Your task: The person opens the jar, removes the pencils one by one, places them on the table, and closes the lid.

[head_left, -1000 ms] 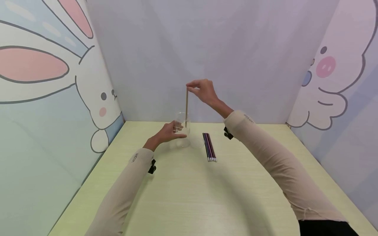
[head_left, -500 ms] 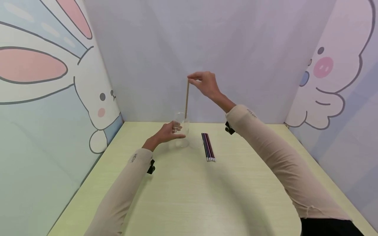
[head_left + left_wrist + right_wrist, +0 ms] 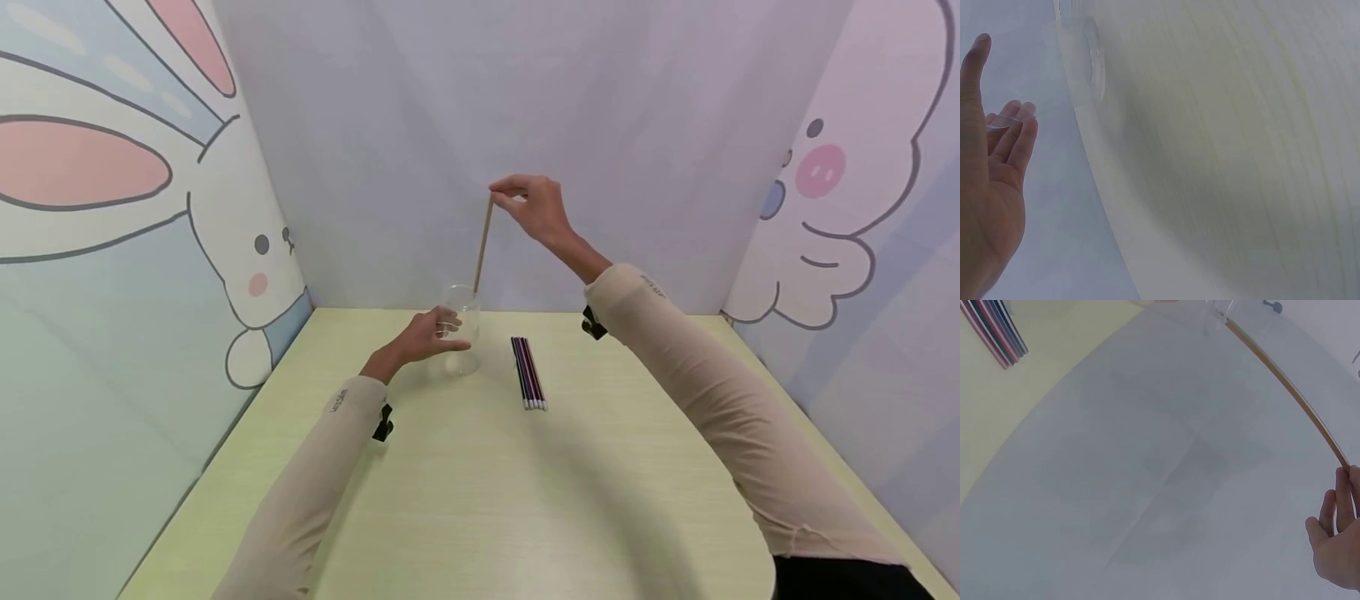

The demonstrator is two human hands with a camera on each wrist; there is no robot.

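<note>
While your left hand [image 3: 423, 337] curls its fingers round the clear glass beaker [image 3: 459, 329] standing upright on the pale green tabletop [image 3: 480, 500], the head view shows your right hand [image 3: 536, 204] raised well above it, pinching the top end of a thin tan pencil [image 3: 482, 246]. That pencil slants down and to the left, and its lower tip sits right at the beaker's rim; whether the tip is just inside the mouth or just over it, you cannot tell from here. Nothing else shows through the glass. Just to the right of the beaker, apart from it, a bundle of dark pink and purple pencils [image 3: 528, 372] lies flat on the tabletop, side by side.

Your left wrist view shows the palm and straightish fingers [image 3: 1013, 134] of that hand lying against the beaker's transparent wall, with its round base [image 3: 1094, 59] resting on the tabletop near the upper left corner.

Your right wrist view catches the fingers [image 3: 1344, 506] at the lower right clamped on the pencil's end, the shaft running up and left to the beaker's rim [image 3: 1219, 309] at the top edge. The flat pencil bundle [image 3: 994, 334] lies in the upper left corner on the green surface.
</note>
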